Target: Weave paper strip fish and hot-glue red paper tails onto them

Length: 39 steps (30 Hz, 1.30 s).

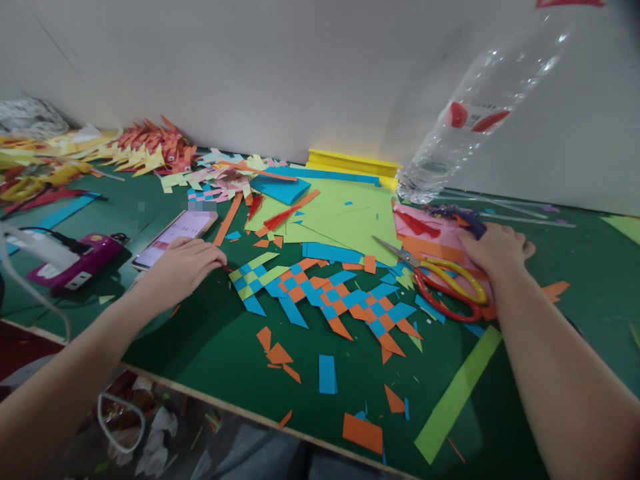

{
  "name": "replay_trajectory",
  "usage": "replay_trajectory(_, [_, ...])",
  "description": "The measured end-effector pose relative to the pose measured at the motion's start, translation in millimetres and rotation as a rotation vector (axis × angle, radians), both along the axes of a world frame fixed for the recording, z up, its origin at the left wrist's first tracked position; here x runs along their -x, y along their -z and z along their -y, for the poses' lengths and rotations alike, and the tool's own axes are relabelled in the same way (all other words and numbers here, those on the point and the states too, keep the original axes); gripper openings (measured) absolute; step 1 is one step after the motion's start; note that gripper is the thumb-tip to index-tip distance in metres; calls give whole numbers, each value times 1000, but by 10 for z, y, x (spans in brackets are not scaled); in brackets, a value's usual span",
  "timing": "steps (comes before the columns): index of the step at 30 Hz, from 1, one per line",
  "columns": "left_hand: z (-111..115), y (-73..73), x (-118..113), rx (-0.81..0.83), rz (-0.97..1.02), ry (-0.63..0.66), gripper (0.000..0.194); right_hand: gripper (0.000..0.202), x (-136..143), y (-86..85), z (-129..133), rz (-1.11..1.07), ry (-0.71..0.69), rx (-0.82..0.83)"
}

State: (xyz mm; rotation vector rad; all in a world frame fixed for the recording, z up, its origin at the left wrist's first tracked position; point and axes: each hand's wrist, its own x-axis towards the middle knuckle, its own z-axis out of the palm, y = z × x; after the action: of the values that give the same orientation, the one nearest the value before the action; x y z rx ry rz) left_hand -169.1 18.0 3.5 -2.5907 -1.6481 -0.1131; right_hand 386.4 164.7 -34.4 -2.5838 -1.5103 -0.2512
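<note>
My left hand (187, 267) rests at the left end of a woven paper chain (330, 297) of blue, orange and green strips. Its fingers are pinched together on a thin red cord at the chain's tip. At the right, my right hand (500, 250) has its fingers curled round a dark blue-purple object (473, 223) that I cannot make out fully. Scissors (445, 280) with red and yellow handles lie beside that forearm, blades pointing up and left. Green paper sheets (345, 210) with red tassels (283, 217) lie behind the chain.
A phone (175, 237) and a purple power strip (77, 263) with cables lie at the left. A clear plastic bottle (480, 113) leans against the wall. Orange scraps (363, 432) and a green strip (457, 397) lie in front. Woven paper pieces (150, 147) sit at the back left.
</note>
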Motion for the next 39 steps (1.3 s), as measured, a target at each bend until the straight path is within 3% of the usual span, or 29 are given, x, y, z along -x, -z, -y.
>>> replay_trajectory(8, [93,-57,-47,-123,119,-1,27,70,33,-33,14,-9,11,22])
replay_trajectory(17, [120,4,-4,-47,77,27,28,69,16,-10,12,-6,-2,10])
replay_trajectory(24, [69,132,69,-225,135,180,32,62,-18,17,-19,-1,-7,-8])
replay_trajectory(29, [73,109,62,-228,120,225,35,65,-12,13,-13,1,-3,-5])
replay_trajectory(39, [113,92,121,-188,114,175,34,61,-46,46,-35,19,-13,-14])
